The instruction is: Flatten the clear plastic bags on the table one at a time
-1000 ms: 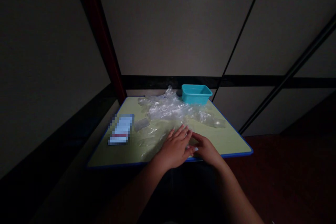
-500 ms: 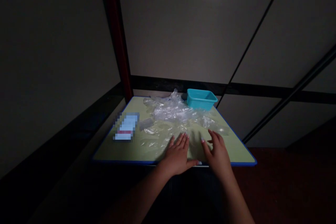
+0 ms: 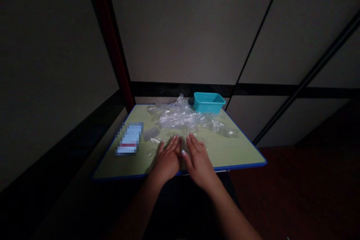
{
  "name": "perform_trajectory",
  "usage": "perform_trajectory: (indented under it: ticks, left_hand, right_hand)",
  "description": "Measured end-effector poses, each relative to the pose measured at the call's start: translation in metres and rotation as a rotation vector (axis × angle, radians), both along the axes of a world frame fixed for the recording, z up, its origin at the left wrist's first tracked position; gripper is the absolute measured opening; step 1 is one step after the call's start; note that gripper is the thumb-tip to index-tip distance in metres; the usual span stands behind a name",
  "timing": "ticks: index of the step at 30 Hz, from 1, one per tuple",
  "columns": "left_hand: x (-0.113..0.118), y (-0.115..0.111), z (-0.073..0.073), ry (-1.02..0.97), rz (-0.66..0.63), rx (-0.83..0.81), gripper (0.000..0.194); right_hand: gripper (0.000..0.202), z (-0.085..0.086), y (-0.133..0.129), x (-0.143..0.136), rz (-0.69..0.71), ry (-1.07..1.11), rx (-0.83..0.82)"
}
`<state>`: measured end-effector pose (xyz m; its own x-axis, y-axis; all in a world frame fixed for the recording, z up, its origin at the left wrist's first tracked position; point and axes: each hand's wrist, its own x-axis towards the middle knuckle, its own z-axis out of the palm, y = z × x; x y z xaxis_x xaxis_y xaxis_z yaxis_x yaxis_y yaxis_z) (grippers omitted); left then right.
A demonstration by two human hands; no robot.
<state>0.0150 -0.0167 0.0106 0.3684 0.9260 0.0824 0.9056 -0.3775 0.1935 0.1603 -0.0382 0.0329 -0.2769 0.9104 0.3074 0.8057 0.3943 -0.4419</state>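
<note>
Crumpled clear plastic (image 3: 180, 116) is spread over the back and middle of a pale yellow-green table (image 3: 239, 152) with a blue edge. My left hand (image 3: 168, 159) lies palm down with its fingers spread, on the near part of the clear film. Close beside it, my right hand (image 3: 198, 159) is also palm down, fingers stretched out and thumb toward the left hand. Neither hand grips anything. A small greyish translucent piece (image 3: 152, 134) rests left of the plastic pile.
A turquoise basket (image 3: 208, 103) stands at the back right of the table, against the plastic. At the left lies a pixelated, phone-like rectangle (image 3: 130, 138). Pale panels (image 3: 182, 30) with dark strips rise behind the table.
My right hand has moved left, close beside my left hand, and lowered with its fingers straighter. My left hand is slightly further left. The view has shifted a little.
</note>
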Motion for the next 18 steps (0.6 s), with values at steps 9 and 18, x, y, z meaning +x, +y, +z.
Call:
perform_trajectory:
  ticks: [9,18]
  left_hand:
    - [0.004,0.005,-0.003,0.072,0.033,-0.065,0.058]
    - [0.001,0.006,-0.01,0.047,0.042,-0.006,0.054]
  right_hand:
    - [0.064,-0.014,0.024,-0.019,0.029,-0.138,-0.208]
    - [0.064,-0.024,0.032,0.023,-0.106,-0.304,-0.244]
